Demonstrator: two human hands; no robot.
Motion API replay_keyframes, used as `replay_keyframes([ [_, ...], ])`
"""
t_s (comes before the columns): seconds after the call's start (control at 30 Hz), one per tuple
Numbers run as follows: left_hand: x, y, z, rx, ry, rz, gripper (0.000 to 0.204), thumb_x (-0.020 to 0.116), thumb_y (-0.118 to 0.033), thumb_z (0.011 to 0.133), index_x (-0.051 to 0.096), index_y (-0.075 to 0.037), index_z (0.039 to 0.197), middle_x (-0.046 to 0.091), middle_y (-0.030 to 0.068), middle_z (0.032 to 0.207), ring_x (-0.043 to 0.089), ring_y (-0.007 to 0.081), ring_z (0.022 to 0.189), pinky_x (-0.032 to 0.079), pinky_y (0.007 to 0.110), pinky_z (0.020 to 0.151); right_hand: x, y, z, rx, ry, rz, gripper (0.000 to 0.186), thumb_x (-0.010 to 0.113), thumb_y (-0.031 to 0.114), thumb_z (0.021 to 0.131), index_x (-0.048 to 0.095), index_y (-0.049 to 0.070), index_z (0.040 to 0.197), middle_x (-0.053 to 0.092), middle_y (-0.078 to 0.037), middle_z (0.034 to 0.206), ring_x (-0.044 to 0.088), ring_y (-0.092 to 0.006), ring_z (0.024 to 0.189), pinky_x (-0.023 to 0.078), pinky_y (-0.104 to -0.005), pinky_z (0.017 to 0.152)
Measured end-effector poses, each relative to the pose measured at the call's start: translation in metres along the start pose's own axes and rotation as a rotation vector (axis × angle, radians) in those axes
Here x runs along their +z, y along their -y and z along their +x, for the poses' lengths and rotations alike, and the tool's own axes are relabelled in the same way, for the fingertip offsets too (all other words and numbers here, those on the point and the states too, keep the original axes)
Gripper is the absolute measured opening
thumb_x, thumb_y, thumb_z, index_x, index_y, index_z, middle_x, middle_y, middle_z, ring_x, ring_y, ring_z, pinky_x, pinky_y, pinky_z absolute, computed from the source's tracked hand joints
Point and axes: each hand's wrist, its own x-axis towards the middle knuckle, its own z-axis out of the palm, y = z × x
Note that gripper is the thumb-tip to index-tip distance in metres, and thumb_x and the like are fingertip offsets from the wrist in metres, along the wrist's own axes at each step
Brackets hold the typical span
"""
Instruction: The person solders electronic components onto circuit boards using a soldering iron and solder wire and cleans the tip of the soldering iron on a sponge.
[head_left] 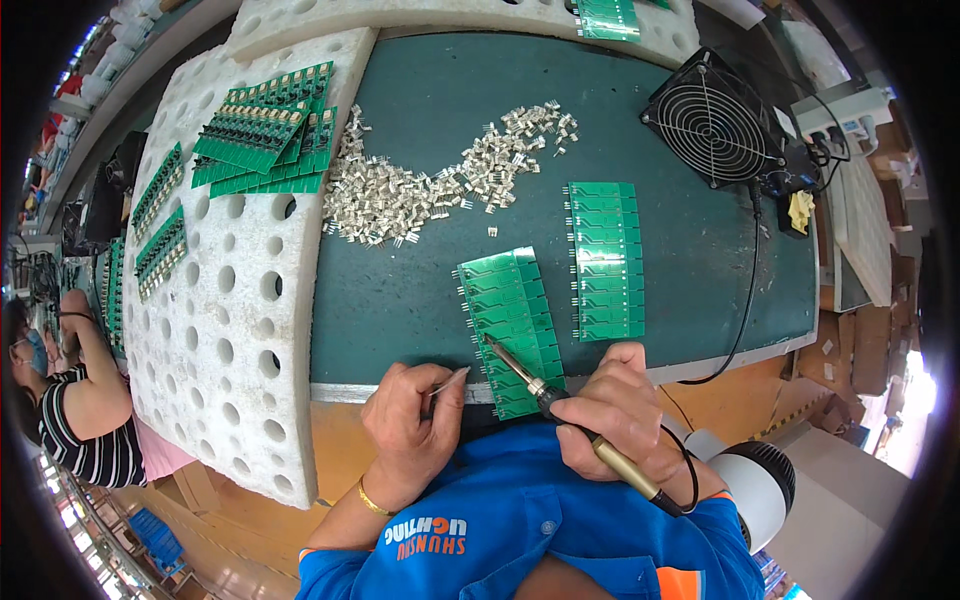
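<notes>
My right hand (610, 410) grips a soldering iron (625, 470), whose tip rests on or just over the pin edge of a tilted green circuit board panel (522, 290) near the bench's front edge. My left hand (410, 415) pinches a thin, pale strip or wire (455, 378), probably metal, just left of that panel. A second green panel (605, 255) lies upright in the picture to the right, with pins along its left side. A loose heap of small white connectors (385, 200) spreads across the back of the green bench mat (470, 85).
Perforated white foam boards (225, 350) at left and back carry stacked panels (260, 130). A black fan (710, 120) with a cable stands back right. A white-and-black device (745, 495) is beside my right arm. A co-worker (85, 410) in a striped top is at far left.
</notes>
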Motion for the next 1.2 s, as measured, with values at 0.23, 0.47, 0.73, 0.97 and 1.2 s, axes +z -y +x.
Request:
replay_keyframes([
  [0.23,0.0021,-0.0016,0.0022,0.000,0.002,-0.022,0.020,0.079,0.000,0.075,0.061,-0.005,0.084,0.058,0.0058,0.064,0.049,0.0156,0.047,0.037,0.028,0.044,0.0011,0.0015,-0.0031,-0.003,0.033,-0.042,0.027,0.076,0.010,0.068,0.068,0.009,0.094,0.056,0.002,0.065,0.053,-0.0164,0.057,0.039,-0.0350,0.069],
  [0.47,0.0038,0.0012,0.0001,0.001,-0.003,-0.029,0.020,0.080,-0.002,0.075,0.064,-0.006,0.086,0.053,0.0024,0.062,0.041,0.0099,0.048,0.035,0.025,0.045,0.0014,0.0043,-0.0044,0.004,0.054,-0.080,0.030,0.076,0.012,0.067,0.067,0.011,0.096,0.056,0.003,0.066,0.053,-0.0161,0.058,0.039,-0.0350,0.070],
  [0.73,0.0041,0.0027,-0.0021,-0.009,-0.011,-0.027,0.025,0.082,-0.003,0.074,0.058,-0.007,0.079,0.050,0.0027,0.060,0.040,0.0109,0.048,0.031,0.027,0.044,-0.0009,0.0064,-0.0073,-0.005,0.122,-0.098,0.028,0.072,0.017,0.081,0.063,0.011,0.106,0.058,0.002,0.070,0.056,-0.0177,0.062,0.039,-0.0370,0.072],
  [0.97,0.0029,0.0019,0.0007,0.022,0.013,-0.008,0.026,0.081,-0.001,0.073,0.057,-0.006,0.079,0.052,0.0053,0.058,0.046,0.0174,0.044,0.035,0.030,0.041,0.0049,0.0083,-0.0056,0.009,0.040,-0.095,0.034,0.077,0.012,0.065,0.067,0.012,0.097,0.055,0.003,0.066,0.052,-0.0166,0.057,0.038,-0.0347,0.068],
  [1.2,0.0035,0.0026,0.0003,0.023,0.015,-0.014,0.025,0.081,-0.001,0.073,0.057,-0.007,0.080,0.053,0.0056,0.058,0.047,0.0181,0.044,0.035,0.031,0.041,0.0049,0.0065,-0.0064,0.005,0.038,-0.084,0.032,0.076,0.013,0.067,0.067,0.011,0.097,0.055,0.003,0.066,0.052,-0.0165,0.057,0.038,-0.0345,0.068],
])
